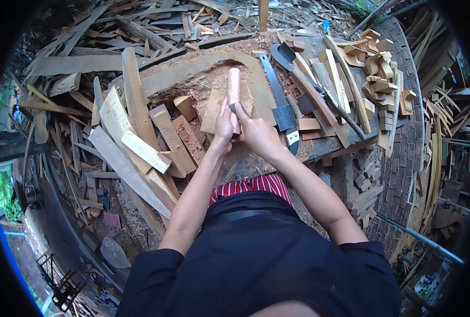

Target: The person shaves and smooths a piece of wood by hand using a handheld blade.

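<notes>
A pale pink rounded length of wood (234, 84) points away from me over a flat wooden block (214, 108). My left hand (224, 129) is closed around its near part, with fingers along the left side. From the right, my right hand (259, 136) presses a small dark flat piece (234, 108) against the wood, index finger stretched over it; I cannot tell what this piece is. The near end of the wood shows between both hands. Shavings lie around the block on the worn bench (192, 74).
Right of my hands lie a saw (271, 76), a wide-bladed chopping tool (284, 118) and long sticks (345, 87). Cut blocks (380, 63) are heaped at the far right. Boards (132, 124) lean at the left, near a shaving-covered block (188, 138). Scrap wood (71, 63) covers the ground beyond.
</notes>
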### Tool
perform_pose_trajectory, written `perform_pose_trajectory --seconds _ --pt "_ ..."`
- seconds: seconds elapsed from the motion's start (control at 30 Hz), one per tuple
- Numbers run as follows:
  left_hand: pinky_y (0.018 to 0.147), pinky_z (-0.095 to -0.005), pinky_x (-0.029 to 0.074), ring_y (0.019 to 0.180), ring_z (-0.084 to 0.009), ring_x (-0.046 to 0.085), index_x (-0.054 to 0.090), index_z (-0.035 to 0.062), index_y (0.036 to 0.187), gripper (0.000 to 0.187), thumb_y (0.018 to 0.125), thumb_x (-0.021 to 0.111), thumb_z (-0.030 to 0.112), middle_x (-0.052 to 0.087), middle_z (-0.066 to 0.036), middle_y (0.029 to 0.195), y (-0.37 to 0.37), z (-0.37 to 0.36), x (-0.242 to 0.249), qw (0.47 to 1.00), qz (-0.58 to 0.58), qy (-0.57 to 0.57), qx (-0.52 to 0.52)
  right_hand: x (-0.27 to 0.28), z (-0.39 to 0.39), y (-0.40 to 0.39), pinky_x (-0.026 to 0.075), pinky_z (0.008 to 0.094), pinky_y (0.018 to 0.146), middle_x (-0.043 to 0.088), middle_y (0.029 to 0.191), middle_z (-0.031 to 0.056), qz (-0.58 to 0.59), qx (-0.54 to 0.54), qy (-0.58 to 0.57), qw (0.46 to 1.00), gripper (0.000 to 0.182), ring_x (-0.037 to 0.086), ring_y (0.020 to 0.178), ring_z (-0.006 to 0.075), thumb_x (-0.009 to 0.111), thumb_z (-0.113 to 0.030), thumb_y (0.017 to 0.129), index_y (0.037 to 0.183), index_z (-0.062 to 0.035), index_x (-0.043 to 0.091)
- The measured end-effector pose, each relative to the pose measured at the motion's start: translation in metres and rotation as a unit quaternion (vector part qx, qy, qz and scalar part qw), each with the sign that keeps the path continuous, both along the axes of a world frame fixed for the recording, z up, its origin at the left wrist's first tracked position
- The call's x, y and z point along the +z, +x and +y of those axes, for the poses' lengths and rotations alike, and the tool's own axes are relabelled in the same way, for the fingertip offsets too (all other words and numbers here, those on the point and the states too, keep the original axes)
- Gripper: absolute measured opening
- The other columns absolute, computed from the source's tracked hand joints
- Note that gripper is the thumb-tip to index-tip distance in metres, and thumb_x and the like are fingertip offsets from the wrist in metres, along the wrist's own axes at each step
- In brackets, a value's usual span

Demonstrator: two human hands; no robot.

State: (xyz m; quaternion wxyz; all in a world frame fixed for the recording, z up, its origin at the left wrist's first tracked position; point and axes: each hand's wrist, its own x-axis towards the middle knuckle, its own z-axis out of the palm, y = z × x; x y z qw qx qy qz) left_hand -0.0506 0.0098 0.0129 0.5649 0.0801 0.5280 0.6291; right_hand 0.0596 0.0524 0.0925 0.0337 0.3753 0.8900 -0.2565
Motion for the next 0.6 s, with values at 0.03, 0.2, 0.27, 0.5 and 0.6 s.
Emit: perform_pose_trajectory --seconds 0.03,0.2,0.27,0.5,0.6 --pt "0.041 -0.0229 0.042 0.05 -0.0091 0.049 0.028 0.015 0.145 0.044 0.102 0.022 0.026 0.055 -0.002 0.074 0.004 -0.002 -0.015 1.0 0.019 0.009 -0.001 -0.001 0.003 -0.001 0.051 0.0527 0.066 0.063 0.079 0.0294 -0.005 -0.001 -0.007 1.0 0.058 0.065 0.075 0.0436 0.045 -0.01 0.086 0.143 -0.0129 0.034" --pt "0.073 -0.0306 0.052 0.084 -0.0138 0.059 0.024 0.0115 0.146 0.046 0.102 0.023 0.024 0.059 -0.008 0.106 -0.003 0.017 -0.013 0.998 -0.026 0.045 0.021 0.005 0.014 -0.008 0.051 0.0517 0.069 0.062 0.08 0.0311 0.019 -0.022 -0.001 1.0 0.057 0.064 0.078 0.0452 0.043 -0.01 0.088 0.144 -0.0132 0.032" --pt "0.061 -0.0279 0.051 0.069 -0.0121 0.057 0.026 0.0125 0.146 0.045 0.102 0.024 0.024 0.059 -0.004 0.093 -0.007 0.014 0.002 0.993 -0.1 0.001 0.063 -0.005 0.005 -0.004 0.05 0.0522 0.071 0.062 0.081 0.0311 0.037 -0.014 -0.018 0.999 0.057 0.063 0.079 0.0451 0.042 -0.008 0.086 0.143 -0.0124 0.033" --pt "0.046 -0.0239 0.044 0.059 -0.0086 0.051 0.029 0.0155 0.145 0.044 0.102 0.023 0.026 0.059 -0.006 0.092 -0.008 -0.006 0.026 0.998 -0.023 -0.015 -0.059 -0.006 0.037 -0.015 0.051 0.0526 0.066 0.062 0.077 0.0299 0.02 -0.039 -0.016 0.999 0.061 0.065 0.074 0.0432 0.044 -0.006 0.084 0.144 -0.0129 0.032" --pt "0.048 -0.0245 0.045 0.059 -0.0088 0.051 0.031 0.0148 0.144 0.044 0.102 0.023 0.025 0.057 -0.005 0.087 -0.014 -0.004 0.02 0.997 -0.023 -0.039 -0.056 0.008 0.01 -0.01 0.051 0.0529 0.066 0.061 0.075 0.031 0.037 0.003 -0.01 0.999 0.061 0.065 0.074 0.0431 0.045 -0.006 0.084 0.143 -0.0119 0.034"
